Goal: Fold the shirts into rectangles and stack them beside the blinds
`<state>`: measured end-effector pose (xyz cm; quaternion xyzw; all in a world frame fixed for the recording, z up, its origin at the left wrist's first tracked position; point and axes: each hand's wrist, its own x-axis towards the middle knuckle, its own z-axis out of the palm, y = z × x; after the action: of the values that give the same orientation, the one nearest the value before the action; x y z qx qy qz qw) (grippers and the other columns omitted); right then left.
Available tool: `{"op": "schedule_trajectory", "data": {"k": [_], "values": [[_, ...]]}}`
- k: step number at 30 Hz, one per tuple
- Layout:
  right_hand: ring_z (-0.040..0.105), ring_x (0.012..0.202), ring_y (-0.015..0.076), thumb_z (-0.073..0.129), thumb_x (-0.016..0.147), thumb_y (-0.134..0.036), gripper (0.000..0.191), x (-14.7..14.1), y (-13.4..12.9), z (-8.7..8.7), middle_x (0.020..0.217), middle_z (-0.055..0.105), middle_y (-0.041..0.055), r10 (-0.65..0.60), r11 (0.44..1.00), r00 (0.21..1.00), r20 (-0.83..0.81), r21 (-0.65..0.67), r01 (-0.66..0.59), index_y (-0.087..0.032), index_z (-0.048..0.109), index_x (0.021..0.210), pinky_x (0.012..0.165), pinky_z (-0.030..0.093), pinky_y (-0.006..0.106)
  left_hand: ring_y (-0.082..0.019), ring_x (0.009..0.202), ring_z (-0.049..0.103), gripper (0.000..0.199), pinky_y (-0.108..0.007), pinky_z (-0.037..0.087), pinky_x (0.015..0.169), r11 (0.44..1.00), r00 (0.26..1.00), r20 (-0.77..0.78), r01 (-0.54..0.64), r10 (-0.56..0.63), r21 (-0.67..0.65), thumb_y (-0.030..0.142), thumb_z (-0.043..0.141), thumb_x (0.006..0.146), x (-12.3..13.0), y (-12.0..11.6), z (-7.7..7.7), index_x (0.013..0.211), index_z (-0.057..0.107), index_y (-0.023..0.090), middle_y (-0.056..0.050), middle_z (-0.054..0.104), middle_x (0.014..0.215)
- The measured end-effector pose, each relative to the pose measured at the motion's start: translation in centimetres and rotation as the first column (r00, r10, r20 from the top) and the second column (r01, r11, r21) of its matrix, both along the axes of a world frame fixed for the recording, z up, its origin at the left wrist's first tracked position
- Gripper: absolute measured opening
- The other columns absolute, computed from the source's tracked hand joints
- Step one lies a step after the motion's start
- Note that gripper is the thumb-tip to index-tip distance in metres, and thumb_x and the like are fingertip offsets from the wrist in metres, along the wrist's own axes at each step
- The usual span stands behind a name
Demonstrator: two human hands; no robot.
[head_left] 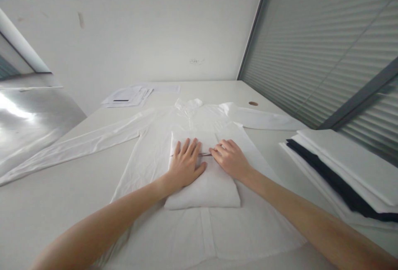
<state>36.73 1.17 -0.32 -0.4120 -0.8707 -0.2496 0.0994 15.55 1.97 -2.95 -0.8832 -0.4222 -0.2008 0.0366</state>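
A white shirt [186,237] lies spread on the table, collar away from me and both sleeves out to the sides. On its middle rests a folded white cloth bundle [205,193], crossed by a thin dark band [205,154]. My left hand [185,162] lies flat on the bundle with fingers spread, covering part of the band. The fingers of my right hand [230,158] are curled and pinch the band at the bundle's right side. The fingertips partly hide the band's end.
At the right lies a stack of folded white cloths [357,162] with a dark navy cloth [326,174] between them. Paper sheets [127,96] lie at the back left. A round hole [253,103] is in the tabletop near the blinds [311,46].
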Motion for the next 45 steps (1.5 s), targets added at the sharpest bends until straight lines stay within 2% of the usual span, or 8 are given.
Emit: {"op": "schedule_trajectory", "data": {"k": [11,19,22,25,27,30,33,45], "values": [[0.055,0.088,0.0240,0.056,0.095,-0.012,0.015,0.3,0.3,-1.1,0.086,0.066,0.0095,0.046,0.998,0.998,0.039,-0.045,-0.044,-0.014,0.071,0.096,0.075,0.038,0.035,-0.031,0.123,0.054,0.037,-0.051,0.040,0.103,0.999,0.997,0.060,0.041,-0.041,0.002,0.043,0.050,0.097,-0.3,1.0,1.4,0.123,0.062,0.020,-0.014,0.058,0.134],[0.059,0.090,0.0234,0.052,0.098,-0.026,0.017,0.2,-1.4,0.3,0.094,0.066,0.0089,-0.087,0.992,0.970,-0.227,-0.111,0.063,-0.017,0.066,0.093,0.079,0.040,0.034,-0.032,0.137,0.040,0.048,-0.052,0.028,0.115,0.986,0.986,0.030,0.166,-0.166,-0.012,0.045,0.051,0.097,-0.5,0.0,1.5,0.136,0.051,0.018,-0.014,0.050,0.144],[0.061,0.073,0.0190,0.051,0.098,-0.036,0.018,0.7,-3.3,1.0,0.081,0.064,0.0037,-0.310,0.914,0.848,-0.430,-0.381,0.141,-0.019,0.059,0.097,0.066,0.042,0.030,-0.030,0.124,0.051,0.041,-0.047,0.038,0.106,0.990,0.990,0.064,0.131,-0.127,-0.056,0.041,0.049,0.098,-2.6,-1.2,3.0,0.133,0.055,0.020,-0.014,0.058,0.132],[0.059,0.057,0.0157,0.051,0.094,-0.042,0.020,1.7,-5.4,1.2,0.065,0.059,-0.0036,-0.506,0.739,0.674,-0.538,-0.673,0.017,-0.023,0.052,0.099,0.054,0.041,0.026,-0.026,0.090,0.064,0.035,-0.041,0.047,0.088,0.977,0.991,0.100,-0.068,0.090,-0.203,0.046,0.050,0.096,-6.0,-2.5,4.1,0.118,0.063,0.021,-0.010,0.068,0.096],[0.057,0.048,0.0138,0.052,0.092,-0.047,0.027,2.4,-6.7,1.0,0.066,0.059,-0.0048,-0.623,0.592,0.550,-0.556,-0.795,-0.132,-0.023,0.049,0.104,0.044,0.040,0.025,-0.019,0.065,0.063,0.038,-0.033,0.049,0.070,0.879,0.965,0.129,-0.148,0.230,-0.454,0.050,0.051,0.094,-8.3,-3.3,4.2,0.120,0.059,0.023,-0.002,0.065,0.075],[0.053,0.038,0.0122,0.055,0.086,-0.054,0.044,2.9,-7.9,0.6,0.067,0.058,-0.0062,-0.760,0.386,0.419,-0.496,-0.864,-0.322,-0.023,0.044,0.114,0.033,0.037,0.023,-0.013,0.046,0.058,0.048,-0.022,0.038,0.045,0.559,0.920,0.207,-0.016,0.332,-0.829,0.053,0.053,0.091,-10.7,-4.2,3.7,0.129,0.048,0.024,0.003,0.063,0.067],[0.052,0.036,0.0124,0.061,0.080,-0.057,0.057,2.8,-8.4,0.4,0.060,0.055,-0.0084,-0.806,0.318,0.347,-0.479,-0.846,-0.428,-0.021,0.042,0.120,0.031,0.039,0.022,-0.015,0.050,0.065,0.067,-0.018,0.031,0.036,0.356,0.870,0.288,0.143,0.399,-0.924,0.055,0.060,0.086,-11.5,-4.8,3.5,0.140,0.035,0.024,-0.001,0.068,0.080],[0.054,0.035,0.0117,0.058,0.082,-0.054,0.063,2.2,-8.9,-1.0,0.054,0.055,-0.0085,-0.790,0.364,0.335,-0.513,-0.833,-0.418,-0.019,0.042,0.132,0.028,0.026,0.017,-0.017,0.061,0.071,0.075,-0.016,0.043,0.039,0.199,0.760,0.400,0.348,0.512,-0.916,0.042,0.072,0.084,-11.0,-5.9,4.1,0.147,0.032,0.033,0.004,0.058,0.080]]}}
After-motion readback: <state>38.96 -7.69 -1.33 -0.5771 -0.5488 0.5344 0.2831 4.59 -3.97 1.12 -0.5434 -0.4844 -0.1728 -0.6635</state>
